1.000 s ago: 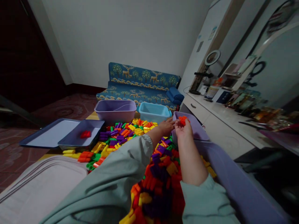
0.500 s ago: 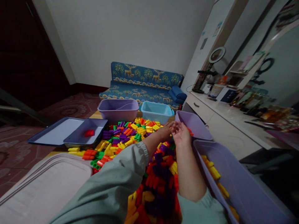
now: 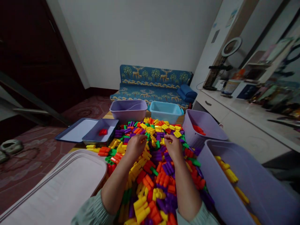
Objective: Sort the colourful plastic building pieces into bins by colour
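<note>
A heap of plastic building pieces (image 3: 161, 178) in red, orange, yellow, green and purple covers the table between my arms. My left hand (image 3: 136, 145) is over the middle of the heap, back up, its fingers loosely bent inward. No piece shows in it. Facing it across a short gap, my right hand (image 3: 173, 146) has its thumb and fingers apart, with nothing visible between them. Yellow, green and purple pieces lie just under and between both hands. Whether the fingertips touch any pieces is hard to make out.
A purple bin (image 3: 187, 131) at right holds red pieces; a nearer purple bin (image 3: 209, 175) holds yellow ones. Behind the heap stand another purple bin (image 3: 128, 116) and a light-blue basket (image 3: 165, 117). At left are a dark-rimmed box (image 3: 90, 139) with red pieces and stacked white lids (image 3: 70, 181).
My hands were together beside the far-right purple bin, the right palm turned up. Now they are apart, back over the heap, palms turned down or inward. The view has shifted left.
</note>
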`<state>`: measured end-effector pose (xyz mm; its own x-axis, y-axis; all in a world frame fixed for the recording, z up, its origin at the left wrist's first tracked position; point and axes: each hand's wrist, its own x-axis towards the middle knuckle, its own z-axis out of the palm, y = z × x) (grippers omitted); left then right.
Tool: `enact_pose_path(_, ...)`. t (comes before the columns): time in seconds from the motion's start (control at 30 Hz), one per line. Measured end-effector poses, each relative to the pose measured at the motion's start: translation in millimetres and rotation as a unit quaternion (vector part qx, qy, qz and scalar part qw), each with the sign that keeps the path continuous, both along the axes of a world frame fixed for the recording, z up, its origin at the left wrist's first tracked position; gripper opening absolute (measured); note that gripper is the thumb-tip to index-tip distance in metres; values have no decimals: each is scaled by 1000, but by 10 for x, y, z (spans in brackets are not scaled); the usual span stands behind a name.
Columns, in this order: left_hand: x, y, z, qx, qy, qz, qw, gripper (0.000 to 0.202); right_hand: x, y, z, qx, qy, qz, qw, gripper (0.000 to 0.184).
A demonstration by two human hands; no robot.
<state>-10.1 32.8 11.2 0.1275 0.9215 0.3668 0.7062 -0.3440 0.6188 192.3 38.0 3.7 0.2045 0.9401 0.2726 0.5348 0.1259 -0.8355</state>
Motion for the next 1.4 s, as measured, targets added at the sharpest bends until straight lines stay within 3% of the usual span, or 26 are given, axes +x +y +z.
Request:
enact_pose_path(0.1,28,-35,-143,19,21,-2,1000,35,-46,-43,-43,-13,-172,40,984,44)
enact_pose_path(0.2,48,-56,-213,24,45,-19,999,38,-75,-93,-42,-40,-259,52,964,54)
enact_pose_path(0.3,7,-87,-147,-22,77,-18,997,37,-89,-127,-33,-66,-312,40,947,48)
enact_pose_path(0.4,-89,-149,27,-95,118,-5,988,32,-80,-145,-36,-73,-326,38,942,34)
enact_pose_path(0.5,-184,-241,197,-156,167,-13,973,29,-53,-155,-39,-72,-291,45,953,24)
enact_pose_path(0.57,-211,-299,257,-171,193,-34,966,39,-40,-163,-27,-76,-242,39,967,23)
enact_pose_path(0.7,-152,-345,224,-170,220,-73,958,55,-62,-178,22,-81,-129,52,987,23)
enact_pose_path(0.87,-56,-288,130,-170,234,-37,956,22,-157,-208,45,-95,-7,155,983,18)
enact_pose_path(0.97,-62,-258,147,-169,169,-37,970,20,-234,-258,71,-117,52,192,973,19)
enact_pose_path(1.13,-92,-267,236,-149,19,-139,979,19,-393,-372,169,-157,176,254,938,23)
enact_pose_path(1.23,-148,-290,285,-140,34,-136,980,20,-434,-393,179,-150,181,251,939,29)
enact_pose_path(1.4,-280,-331,319,-146,129,-69,978,29,-362,-335,86,-134,48,196,970,17)
